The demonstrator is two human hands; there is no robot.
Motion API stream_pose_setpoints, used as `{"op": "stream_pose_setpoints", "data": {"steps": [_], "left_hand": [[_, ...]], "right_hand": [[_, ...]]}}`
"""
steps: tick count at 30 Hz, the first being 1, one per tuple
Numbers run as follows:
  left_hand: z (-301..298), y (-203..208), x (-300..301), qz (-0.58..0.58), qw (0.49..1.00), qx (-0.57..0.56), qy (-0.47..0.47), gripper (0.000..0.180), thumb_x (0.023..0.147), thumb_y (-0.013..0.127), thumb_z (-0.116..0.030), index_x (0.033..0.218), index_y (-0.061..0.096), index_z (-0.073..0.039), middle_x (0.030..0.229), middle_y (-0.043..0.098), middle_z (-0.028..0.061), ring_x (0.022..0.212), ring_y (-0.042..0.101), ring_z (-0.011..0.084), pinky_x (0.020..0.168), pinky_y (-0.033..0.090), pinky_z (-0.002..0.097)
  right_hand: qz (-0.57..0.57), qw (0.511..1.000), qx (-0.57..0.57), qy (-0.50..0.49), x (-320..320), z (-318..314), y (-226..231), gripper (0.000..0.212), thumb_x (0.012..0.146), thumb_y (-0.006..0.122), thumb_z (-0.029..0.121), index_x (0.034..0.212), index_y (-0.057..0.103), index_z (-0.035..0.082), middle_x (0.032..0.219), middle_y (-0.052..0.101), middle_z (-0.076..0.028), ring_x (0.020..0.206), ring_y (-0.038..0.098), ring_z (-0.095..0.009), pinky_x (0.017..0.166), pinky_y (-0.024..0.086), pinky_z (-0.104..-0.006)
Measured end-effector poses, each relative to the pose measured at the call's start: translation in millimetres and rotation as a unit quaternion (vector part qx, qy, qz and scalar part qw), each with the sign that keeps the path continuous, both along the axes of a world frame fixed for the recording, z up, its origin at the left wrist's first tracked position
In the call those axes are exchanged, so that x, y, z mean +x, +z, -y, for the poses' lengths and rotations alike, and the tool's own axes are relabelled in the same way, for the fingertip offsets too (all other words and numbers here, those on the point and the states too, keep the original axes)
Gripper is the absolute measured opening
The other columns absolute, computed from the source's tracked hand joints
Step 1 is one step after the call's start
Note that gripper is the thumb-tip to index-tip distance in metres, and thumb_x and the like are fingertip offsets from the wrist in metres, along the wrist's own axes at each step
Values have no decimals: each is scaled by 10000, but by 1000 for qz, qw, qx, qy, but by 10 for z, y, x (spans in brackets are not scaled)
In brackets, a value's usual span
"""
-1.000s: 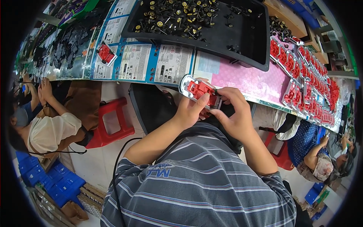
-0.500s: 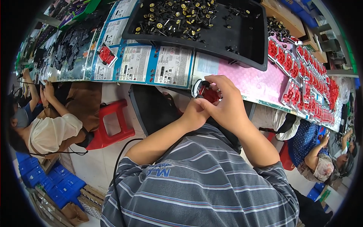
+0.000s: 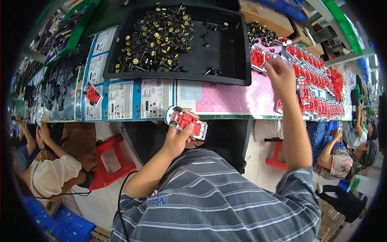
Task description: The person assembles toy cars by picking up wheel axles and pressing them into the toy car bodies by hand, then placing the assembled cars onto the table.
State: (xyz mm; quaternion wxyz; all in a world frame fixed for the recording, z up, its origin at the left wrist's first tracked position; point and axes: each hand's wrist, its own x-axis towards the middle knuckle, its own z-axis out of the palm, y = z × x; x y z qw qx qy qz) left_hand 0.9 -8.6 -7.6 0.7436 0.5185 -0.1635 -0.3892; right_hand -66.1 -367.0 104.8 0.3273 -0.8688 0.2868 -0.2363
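My left hand (image 3: 175, 142) grips a toy car (image 3: 188, 123) with its red underside up and its white shell showing round the rim. Black wheels sit at the car's left end. Over the right of the bench, my right hand (image 3: 279, 73) is closed, its fingertips beside an upturned red and white car body (image 3: 259, 59). What those fingers hold, if anything, is hidden. Rows of similar toy car bodies (image 3: 309, 60) lie beyond it to the right. A small pile of black wheels on axles (image 3: 262, 31) lies just past the hand.
A large black tray (image 3: 225, 76) holds many wheel axles with yellow hubs. One red toy car (image 3: 93, 95) lies on printed sheets at the left, near dark flat parts (image 3: 60, 82). A red stool (image 3: 128, 159) stands below the bench. Other people sit at both sides.
My right hand has left the toy car and moved right and away to the car bodies. My left hand has moved left and down, still holding the car, now underside up. The view has shifted.
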Motion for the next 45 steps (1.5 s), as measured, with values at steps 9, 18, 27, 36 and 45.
{"op": "stream_pose_setpoints", "data": {"steps": [9, 18, 27, 36, 45], "left_hand": [[105, 125, -185, -40, 999, 10, -29, 486, 1017, 610, -244, 1420, 397, -75, 1198, 592, 52, 738, 550, 53, 588, 445, 201], [69, 95, -192, -32, 999, 22, 22, 515, 1022, 601, -252, 1445, 381, -56, 1151, 618, 64, 728, 528, 47, 584, 430, 196], [173, 34, -88, -18, 999, 24, -23, 480, 1035, 554, -257, 1433, 389, -45, 1207, 609, 110, 747, 560, 92, 587, 451, 231], [249, 118, -112, -53, 999, -3, -6, 409, 1017, 610, -266, 1348, 466, -74, 912, 630, 2, 664, 551, 31, 545, 419, 186], [292, 72, -17, -96, 995, -14, 12, 387, 1028, 591, -301, 1326, 482, -80, 884, 617, -2, 638, 513, 32, 564, 413, 201]], "right_hand": [[-175, 958, -219, -62, 733, 1908, -819, 315, 833, 716, 308, 1006, 756, 47, 941, 743, -197, 908, 716, -383, 831, 563, -451], [-211, 930, -281, -111, 944, 2135, -1073, 286, 861, 689, 285, 973, 762, 33, 1054, 693, -257, 988, 678, -432, 874, 540, -511], [27, 980, -194, -44, 363, 1720, -591, 206, 931, 678, 199, 1016, 733, 19, 1020, 691, -202, 924, 698, -320, 800, 540, -407], [54, 985, -163, -23, 248, 960, -232, 219, 996, 626, 193, 1052, 635, -19, 944, 686, -203, 844, 668, -313, 760, 515, -386], [160, 967, 92, 173, -199, -1130, -97, 82, 967, 607, 50, 1013, 591, -17, 1342, 544, -212, 1182, 582, -258, 998, 465, -355]]}}
